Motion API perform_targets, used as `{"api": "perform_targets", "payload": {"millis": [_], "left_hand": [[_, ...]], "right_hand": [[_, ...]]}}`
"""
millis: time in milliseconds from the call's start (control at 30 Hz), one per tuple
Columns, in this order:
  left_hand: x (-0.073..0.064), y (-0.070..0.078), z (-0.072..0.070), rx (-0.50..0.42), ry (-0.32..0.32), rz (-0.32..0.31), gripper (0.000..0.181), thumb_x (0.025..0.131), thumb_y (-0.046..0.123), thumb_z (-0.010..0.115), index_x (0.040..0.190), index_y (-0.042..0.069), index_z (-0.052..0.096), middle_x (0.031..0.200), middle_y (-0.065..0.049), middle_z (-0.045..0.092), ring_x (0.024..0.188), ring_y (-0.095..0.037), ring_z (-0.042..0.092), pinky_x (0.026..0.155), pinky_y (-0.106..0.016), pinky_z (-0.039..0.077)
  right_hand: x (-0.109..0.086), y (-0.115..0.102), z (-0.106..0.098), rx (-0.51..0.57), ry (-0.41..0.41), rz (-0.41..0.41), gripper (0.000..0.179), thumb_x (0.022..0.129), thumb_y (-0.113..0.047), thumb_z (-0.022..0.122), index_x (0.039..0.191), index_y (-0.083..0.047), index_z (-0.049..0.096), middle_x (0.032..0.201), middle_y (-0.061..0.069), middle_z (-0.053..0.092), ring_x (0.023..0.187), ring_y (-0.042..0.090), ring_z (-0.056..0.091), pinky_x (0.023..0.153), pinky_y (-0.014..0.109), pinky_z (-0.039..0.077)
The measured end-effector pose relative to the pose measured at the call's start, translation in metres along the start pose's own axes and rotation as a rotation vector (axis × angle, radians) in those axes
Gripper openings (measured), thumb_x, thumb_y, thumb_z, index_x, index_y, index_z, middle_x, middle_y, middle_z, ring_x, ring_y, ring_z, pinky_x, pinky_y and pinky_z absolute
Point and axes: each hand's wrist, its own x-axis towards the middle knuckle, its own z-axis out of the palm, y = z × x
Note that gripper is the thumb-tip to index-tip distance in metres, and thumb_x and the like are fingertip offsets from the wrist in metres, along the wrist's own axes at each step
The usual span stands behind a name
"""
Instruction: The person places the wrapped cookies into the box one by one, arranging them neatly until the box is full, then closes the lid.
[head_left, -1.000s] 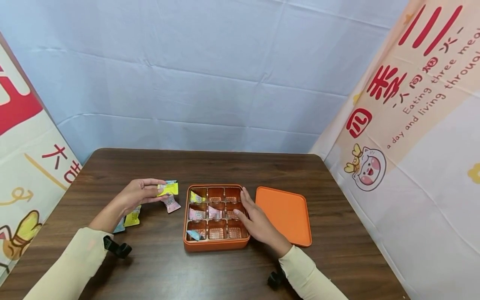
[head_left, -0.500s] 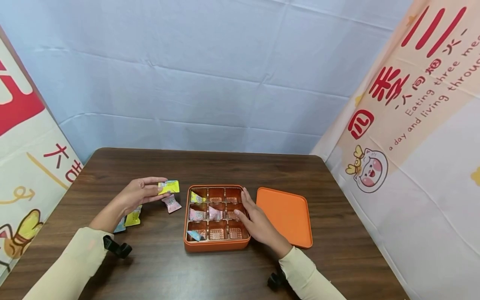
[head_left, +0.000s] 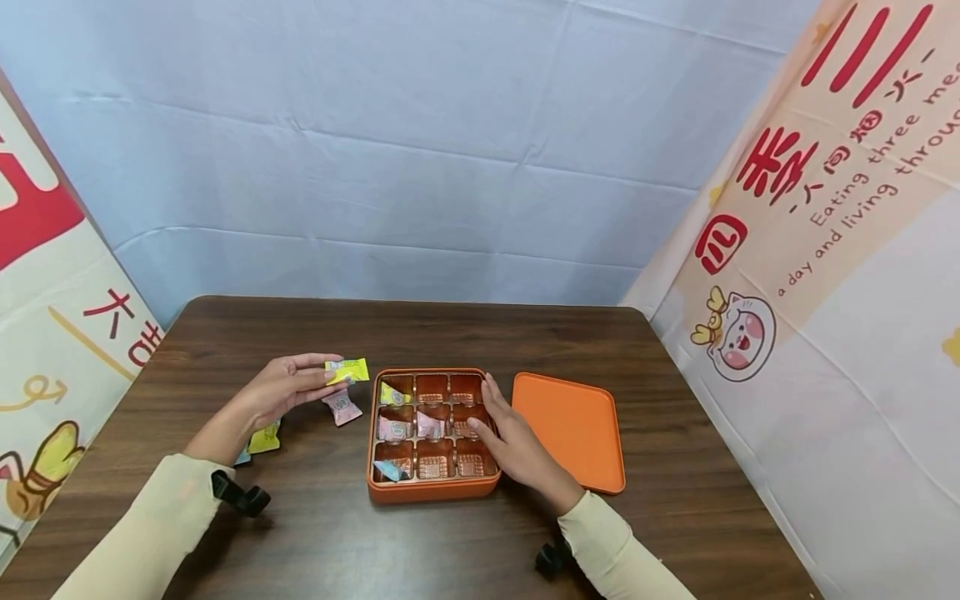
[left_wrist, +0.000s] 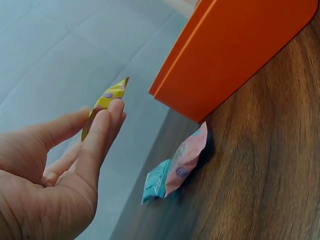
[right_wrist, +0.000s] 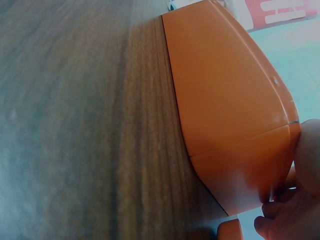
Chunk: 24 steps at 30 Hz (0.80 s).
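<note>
My left hand (head_left: 285, 390) pinches a yellow wrapped candy (head_left: 348, 371) between thumb and fingertips, above the table left of the orange box (head_left: 435, 493). In the left wrist view the yellow packet stands edge-on. Below that hand lie a pink candy (left_wrist: 186, 160) and a blue candy (left_wrist: 156, 181), the blue one mostly hidden in the head view. My right hand (head_left: 525, 446) holds the box's right side, thumb over the rim and fingers on the outer wall. Inside the divided box are a yellow candy (head_left: 394, 394), two pink ones (head_left: 393, 429) and a blue one (head_left: 389, 471).
The orange lid (head_left: 570, 433) lies right of the box, beside my right forearm. Another yellow candy (head_left: 265, 438) and a partly hidden blue candy (head_left: 243, 457) lie near my left wrist. A cloth backdrop (head_left: 420, 167) rises behind the wooden table (head_left: 420, 329).
My left hand has shifted slightly right toward the box with the yellow candy, which now shows more of its length. My right hand stays at the box.
</note>
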Motion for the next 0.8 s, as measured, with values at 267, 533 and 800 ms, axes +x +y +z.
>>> {"api": "perform_targets", "payload": {"millis": [267,533,800], "left_hand": [[0.002,0.0,0.003,0.026,-0.014,-0.012,0.055,0.104,0.01,0.059,0.15,-0.01,0.038,0.133,-0.014,0.06,0.121,-0.03,0.064,0.107,-0.047,0.043],[0.006,0.001,0.008,0.066,-0.018,-0.002,0.054,0.103,0.011,0.061,0.149,-0.01,0.041,0.13,-0.014,0.062,0.122,-0.031,0.063,0.103,-0.045,0.046],[0.012,0.003,0.015,0.121,-0.014,-0.012,0.054,0.101,0.013,0.065,0.147,-0.009,0.045,0.13,-0.015,0.062,0.119,-0.027,0.066,0.102,-0.045,0.049]], "right_hand": [[0.0,0.0,0.0,0.003,-0.008,0.006,0.075,0.107,-0.051,0.042,0.162,-0.009,0.013,0.168,-0.006,-0.003,0.152,0.026,0.019,0.12,0.054,0.026],[0.0,0.0,-0.001,0.005,-0.007,0.008,0.074,0.108,-0.047,0.044,0.162,-0.009,0.013,0.168,-0.006,-0.003,0.152,0.026,0.019,0.12,0.053,0.026],[0.0,0.0,-0.001,0.004,-0.007,-0.001,0.073,0.108,-0.046,0.045,0.162,-0.009,0.013,0.168,-0.005,-0.003,0.152,0.026,0.019,0.12,0.054,0.026]]}}
